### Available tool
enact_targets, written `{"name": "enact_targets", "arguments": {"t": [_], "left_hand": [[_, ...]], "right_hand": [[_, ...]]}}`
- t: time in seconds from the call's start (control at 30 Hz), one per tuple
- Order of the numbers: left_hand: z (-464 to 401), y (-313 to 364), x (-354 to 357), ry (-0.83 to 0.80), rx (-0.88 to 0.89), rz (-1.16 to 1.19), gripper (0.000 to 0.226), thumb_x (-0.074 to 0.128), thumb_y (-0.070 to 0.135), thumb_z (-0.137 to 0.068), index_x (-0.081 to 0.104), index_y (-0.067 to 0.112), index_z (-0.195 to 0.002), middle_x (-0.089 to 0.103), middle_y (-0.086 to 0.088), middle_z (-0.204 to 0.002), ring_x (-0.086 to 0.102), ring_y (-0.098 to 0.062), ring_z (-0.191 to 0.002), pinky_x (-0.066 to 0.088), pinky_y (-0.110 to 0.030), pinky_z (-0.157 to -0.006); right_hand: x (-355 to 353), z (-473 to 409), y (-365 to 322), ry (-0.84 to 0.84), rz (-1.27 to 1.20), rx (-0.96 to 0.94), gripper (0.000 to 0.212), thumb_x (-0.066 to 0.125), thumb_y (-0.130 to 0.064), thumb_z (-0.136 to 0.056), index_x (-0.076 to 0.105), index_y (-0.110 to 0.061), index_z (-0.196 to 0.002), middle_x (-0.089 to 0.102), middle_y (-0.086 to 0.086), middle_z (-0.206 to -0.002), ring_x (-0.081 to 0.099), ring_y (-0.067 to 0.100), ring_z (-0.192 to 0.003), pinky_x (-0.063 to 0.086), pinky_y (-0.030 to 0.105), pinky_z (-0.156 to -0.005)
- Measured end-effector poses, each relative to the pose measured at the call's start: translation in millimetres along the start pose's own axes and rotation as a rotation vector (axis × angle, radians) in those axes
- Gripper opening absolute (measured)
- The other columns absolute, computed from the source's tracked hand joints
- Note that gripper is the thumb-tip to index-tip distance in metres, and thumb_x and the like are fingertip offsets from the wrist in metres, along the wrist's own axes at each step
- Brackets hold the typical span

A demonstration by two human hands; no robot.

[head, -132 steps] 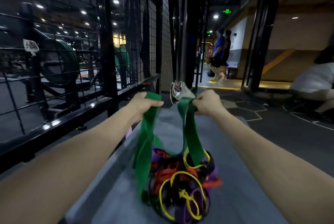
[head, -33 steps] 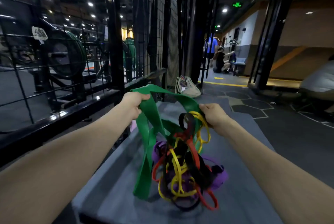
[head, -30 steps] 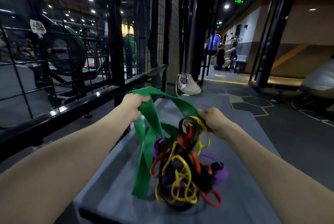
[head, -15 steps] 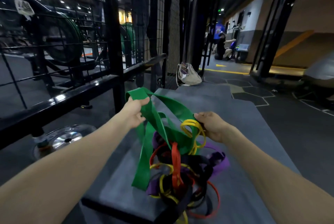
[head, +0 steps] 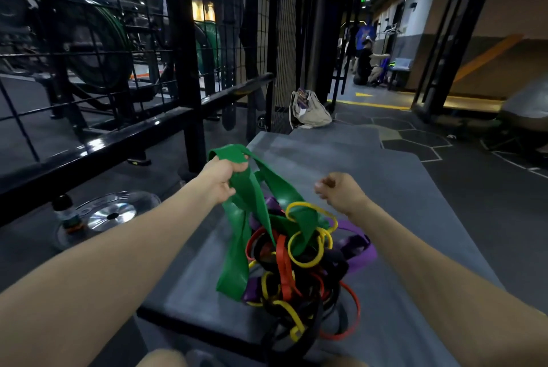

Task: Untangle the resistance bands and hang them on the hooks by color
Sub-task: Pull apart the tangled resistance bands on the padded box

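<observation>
A tangle of resistance bands (head: 299, 271) in yellow, red, purple and black lies on a grey padded platform (head: 370, 171). A wide green band (head: 237, 254) runs up out of the tangle, and my left hand (head: 224, 178) grips its upper loop above the platform's left side. To the right of it my right hand (head: 341, 190) hovers over the pile with fingers curled, holding nothing. A yellow band (head: 305, 261) loops around the green one near the top of the pile. No hooks are plainly visible.
A black wire-mesh cage with a rail (head: 124, 135) runs along the left. A metal weight plate (head: 111, 214) and a bottle (head: 65, 212) sit on the floor below it. A beige bag (head: 311, 111) lies beyond the platform. People (head: 366, 61) are far down the corridor.
My right hand has let go of the yellow and green bands and lifted slightly away. The tangle has dropped back onto the platform. My left hand keeps its grip on the green band.
</observation>
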State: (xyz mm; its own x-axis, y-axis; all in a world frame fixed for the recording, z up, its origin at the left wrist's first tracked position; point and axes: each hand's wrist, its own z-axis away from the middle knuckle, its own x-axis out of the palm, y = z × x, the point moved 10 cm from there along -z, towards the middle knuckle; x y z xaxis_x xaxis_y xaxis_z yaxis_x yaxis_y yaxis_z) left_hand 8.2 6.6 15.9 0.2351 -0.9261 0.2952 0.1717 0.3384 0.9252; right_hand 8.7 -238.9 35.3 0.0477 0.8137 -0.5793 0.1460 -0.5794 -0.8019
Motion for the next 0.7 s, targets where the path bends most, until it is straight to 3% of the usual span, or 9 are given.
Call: {"name": "enact_targets", "arguments": {"t": [0.03, 0.13, 0.23, 0.33, 0.4, 0.47, 0.6, 0.7], "left_hand": [[1.6, -0.5, 2.1, -0.006, -0.001, -0.001, 0.033, 0.054, -0.007, -0.088, 0.057, 0.015, -0.112, 0.065, 0.0, -0.089, 0.062, -0.016, -0.074, 0.056, -0.028, -0.056], [4.4, -8.0, 3.8, -0.022, -0.009, -0.009, 0.033, 0.053, -0.006, -0.088, 0.057, 0.016, -0.112, 0.065, 0.0, -0.096, 0.062, -0.017, -0.078, 0.053, -0.034, -0.071], [6.2, -16.5, 3.6, -0.022, -0.026, -0.001, 0.033, 0.054, -0.006, -0.088, 0.057, 0.016, -0.111, 0.066, -0.002, -0.099, 0.062, -0.019, -0.083, 0.051, -0.037, -0.077], [11.2, -13.8, 4.0, -0.01, -0.015, 0.001, 0.027, 0.053, -0.007, -0.088, 0.059, 0.018, -0.094, 0.065, 0.0, -0.093, 0.061, -0.017, -0.079, 0.051, -0.035, -0.069], [13.6, -8.6, 1.1, -0.009, 0.001, -0.011, 0.027, 0.053, -0.007, -0.088, 0.058, 0.019, -0.093, 0.064, 0.001, -0.094, 0.06, -0.016, -0.078, 0.05, -0.034, -0.066], [17.1, -5.0, -4.7, -0.019, 0.008, -0.049, 0.03, 0.053, -0.007, -0.088, 0.058, 0.016, -0.106, 0.063, 0.0, -0.096, 0.06, -0.015, -0.078, 0.05, -0.032, -0.067], [19.2, -26.1, -23.7, 0.013, -0.06, -0.082, 0.042, 0.051, -0.009, -0.089, 0.05, 0.007, -0.128, 0.068, -0.01, -0.099, 0.064, -0.02, -0.075, 0.052, -0.036, -0.075], [23.6, -53.6, -37.7, 0.082, -0.118, -0.078, 0.037, 0.051, -0.01, -0.088, 0.052, 0.003, -0.124, 0.069, -0.007, -0.067, 0.063, -0.014, -0.044, 0.055, -0.03, -0.047]], "right_hand": [[-2.8, 3.0, -9.9, 0.015, 0.081, -0.058, 0.017, 0.059, -0.01, -0.09, 0.056, -0.006, -0.074, 0.05, 0.003, -0.065, 0.044, 0.008, -0.054, 0.034, 0.018, -0.049], [2.3, 22.8, -43.1, -0.039, 0.146, -0.258, 0.009, 0.069, -0.012, -0.082, 0.066, -0.003, -0.084, 0.059, 0.002, -0.072, 0.05, 0.009, -0.063, 0.038, 0.023, -0.063], [45.1, 59.9, -62.9, -0.354, 0.19, -0.4, 0.011, 0.071, -0.009, -0.08, 0.07, -0.004, -0.089, 0.064, -0.001, -0.081, 0.057, 0.009, -0.074, 0.046, 0.021, -0.074], [79.1, 79.6, -47.7, -0.576, 0.398, -0.4, 0.024, 0.07, -0.012, -0.08, 0.069, -0.009, -0.104, 0.067, 0.002, -0.093, 0.059, 0.01, -0.084, 0.046, 0.024, -0.082], [77.8, 74.4, -35.6, -0.547, 0.604, -0.397, 0.031, 0.066, -0.015, -0.083, 0.066, -0.011, -0.113, 0.067, 0.008, -0.108, 0.06, 0.019, -0.098, 0.044, 0.028, -0.087], [65.8, 63.9, -26.7, -0.443, 0.756, -0.388, 0.033, 0.062, -0.017, -0.084, 0.063, -0.011, -0.117, 0.062, 0.013, -0.117, 0.056, 0.028, -0.11, 0.041, 0.031, -0.09], [48.0, 56.8, -10.9, -0.364, 0.794, -0.296, 0.03, 0.06, -0.021, -0.086, 0.064, -0.008, -0.113, 0.063, 0.014, -0.115, 0.056, 0.031, -0.109, 0.041, 0.032, -0.087], [48.4, 66.9, -16.3, -0.343, 0.672, -0.299, 0.029, 0.061, -0.023, -0.088, 0.066, -0.007, -0.111, 0.066, 0.012, -0.112, 0.058, 0.027, -0.106, 0.038, 0.029, -0.088]]}}
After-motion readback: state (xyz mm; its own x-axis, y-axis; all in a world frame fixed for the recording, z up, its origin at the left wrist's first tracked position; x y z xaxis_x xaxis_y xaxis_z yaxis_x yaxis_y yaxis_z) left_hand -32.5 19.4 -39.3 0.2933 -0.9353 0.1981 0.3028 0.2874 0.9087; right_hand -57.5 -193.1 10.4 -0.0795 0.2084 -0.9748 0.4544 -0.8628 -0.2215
